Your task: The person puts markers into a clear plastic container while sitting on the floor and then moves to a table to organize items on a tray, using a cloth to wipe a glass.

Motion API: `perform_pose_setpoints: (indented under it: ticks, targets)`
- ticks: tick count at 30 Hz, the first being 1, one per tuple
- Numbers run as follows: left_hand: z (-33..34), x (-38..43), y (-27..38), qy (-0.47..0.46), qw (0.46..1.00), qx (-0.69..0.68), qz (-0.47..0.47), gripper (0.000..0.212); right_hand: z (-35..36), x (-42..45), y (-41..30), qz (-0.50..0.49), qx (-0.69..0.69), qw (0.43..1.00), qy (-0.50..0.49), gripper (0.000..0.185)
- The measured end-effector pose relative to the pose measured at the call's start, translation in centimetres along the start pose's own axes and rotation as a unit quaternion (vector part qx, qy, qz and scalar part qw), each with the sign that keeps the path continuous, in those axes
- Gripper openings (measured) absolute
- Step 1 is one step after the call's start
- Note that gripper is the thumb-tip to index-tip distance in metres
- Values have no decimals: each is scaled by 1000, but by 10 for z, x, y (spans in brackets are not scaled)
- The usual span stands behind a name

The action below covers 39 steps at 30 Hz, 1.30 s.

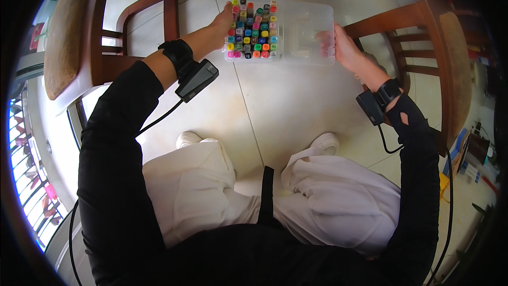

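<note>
A clear plastic case [253,60] is held out in front of me over the tiled floor. Packed upright in its left half are several rows of markers [254,33] with caps of many colours. My left hand [224,24] grips the left side of this half, its fingers partly hidden by the case. The see-through lid [303,12] is swung out flat to the right and carries no markers. My right hand [344,47] holds the lid's right edge, thumb at the rim, with fingers showing blurred through the plastic beneath.
Wooden chairs flank me, a left chair [97,39] and a right chair [432,47], both with padded parts. Pale floor tiles [254,103] lie below. Black wrist devices [197,80] with cables sit on both forearms. Various goods [476,155] stand at the far right.
</note>
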<state>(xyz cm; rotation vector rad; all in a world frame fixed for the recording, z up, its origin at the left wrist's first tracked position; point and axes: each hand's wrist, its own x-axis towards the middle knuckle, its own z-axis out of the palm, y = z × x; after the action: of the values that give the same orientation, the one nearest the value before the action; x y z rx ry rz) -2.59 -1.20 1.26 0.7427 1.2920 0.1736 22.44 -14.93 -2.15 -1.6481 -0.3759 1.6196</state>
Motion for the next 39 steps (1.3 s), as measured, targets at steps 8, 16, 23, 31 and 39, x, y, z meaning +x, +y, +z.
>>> perform_pose_setpoints:
  ticks: [8, 16, 23, 31, 39]
  targets:
    - [4, 4, -9, -37, 999, -37, -1, 54, 36, -33, -48, -180, -123, 973, 72, 50]
    - [4, 2, -15, -81, 996, -16, -16, 66, 80, -44, -74, -292, -245, 921, 83, 57]
    - [-9, 20, -18, -133, 990, -34, -23, 77, 113, -20, -42, -355, -505, 784, 67, 52]
    - [-10, 22, -17, -133, 991, 2, -9, 87, 112, -2, -20, -486, -607, 614, 135, 42]
    - [-17, 17, -16, -173, 971, 132, 98, 77, 121, -2, -12, -515, -618, 567, 177, 40]
